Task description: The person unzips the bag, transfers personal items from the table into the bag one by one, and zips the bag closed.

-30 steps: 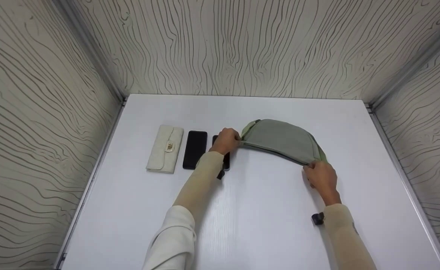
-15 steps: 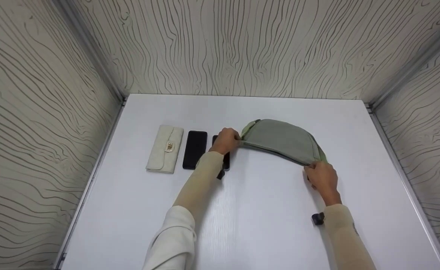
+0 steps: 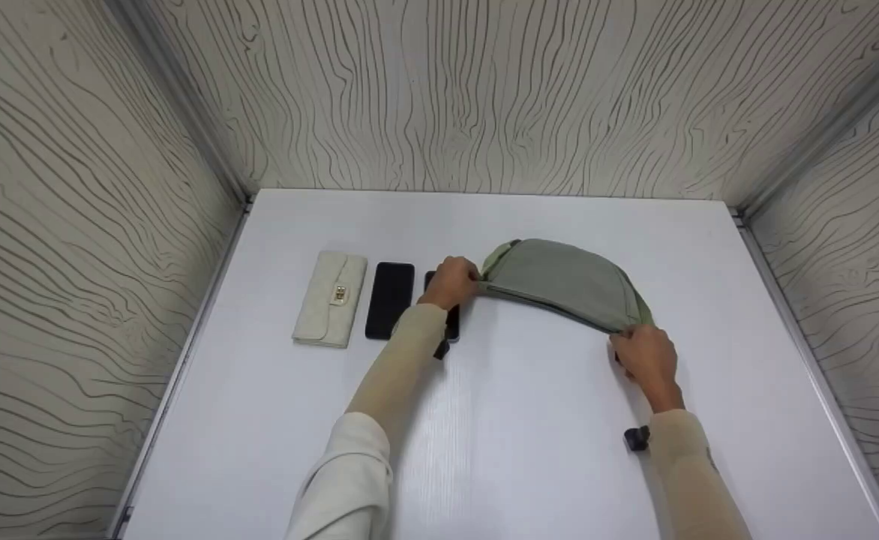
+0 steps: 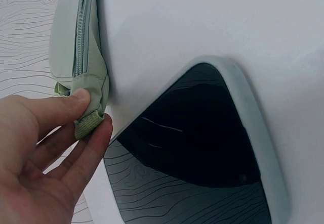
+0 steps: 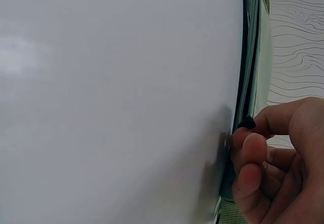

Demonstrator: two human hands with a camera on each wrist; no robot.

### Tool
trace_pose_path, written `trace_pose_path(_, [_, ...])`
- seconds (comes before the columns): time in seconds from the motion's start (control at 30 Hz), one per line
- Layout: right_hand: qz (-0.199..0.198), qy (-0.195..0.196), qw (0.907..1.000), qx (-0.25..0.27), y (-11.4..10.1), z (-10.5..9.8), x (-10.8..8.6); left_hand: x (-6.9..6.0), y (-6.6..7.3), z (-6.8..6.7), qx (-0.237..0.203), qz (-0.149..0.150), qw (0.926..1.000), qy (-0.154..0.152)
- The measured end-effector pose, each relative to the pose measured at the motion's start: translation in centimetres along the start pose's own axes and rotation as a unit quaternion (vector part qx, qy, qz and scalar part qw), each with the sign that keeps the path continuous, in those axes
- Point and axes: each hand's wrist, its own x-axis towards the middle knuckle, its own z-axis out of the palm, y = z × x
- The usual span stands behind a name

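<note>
A grey-green waist bag (image 3: 559, 277) lies on the white table, its zipped edge turned toward me. My left hand (image 3: 453, 282) pinches the bag's left end, thumb on the fabric beside a webbing tab (image 4: 90, 125), as the left wrist view shows. At the opposite end my right hand (image 3: 645, 355) pinches a small dark zipper pull (image 5: 247, 123). Close to that pull, the two rows of zipper teeth (image 5: 249, 85) stand apart. Beneath my left hand and wrist lies a phone (image 4: 192, 133) with a pale edge, partly covered in the head view.
A black phone (image 3: 391, 300) lies left of my left hand. Farther left is a cream quilted wallet (image 3: 331, 298) with a metal clasp. Wood-patterned panels (image 3: 454, 97) wall the table (image 3: 544, 450) at the back and both sides.
My right hand has shifted very slightly right and toward me at the bag's right end. The left hand, the bag, the phones and the wallet look unmoved.
</note>
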Motion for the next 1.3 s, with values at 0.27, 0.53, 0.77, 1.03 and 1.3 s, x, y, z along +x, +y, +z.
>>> trace_pose_path(0.27, [0.013,-0.003,0.9999,0.004,0.3,-0.4,-0.1,0.0,0.1,0.1,0.000,-0.005,1.0000,0.003])
trace_pose_path(0.53, [0.032,-0.018,0.9993,0.010,0.4,-0.8,-0.3,-0.2,0.3,0.0,-0.009,-0.016,0.9998,0.001])
trace_pose_path(0.77, [0.035,-0.022,0.9991,0.002,0.3,-1.1,-0.2,0.0,0.0,0.1,0.002,-0.009,1.0000,0.000])
trace_pose_path(1.03, [0.029,-0.021,0.9994,-0.004,0.5,-1.3,-0.2,0.1,-0.2,0.0,-0.006,-0.004,1.0000,0.002])
trace_pose_path(1.3, [0.029,-0.023,0.9993,-0.009,0.8,-1.3,-0.1,-0.1,0.0,0.0,-0.008,-0.013,0.9999,0.001])
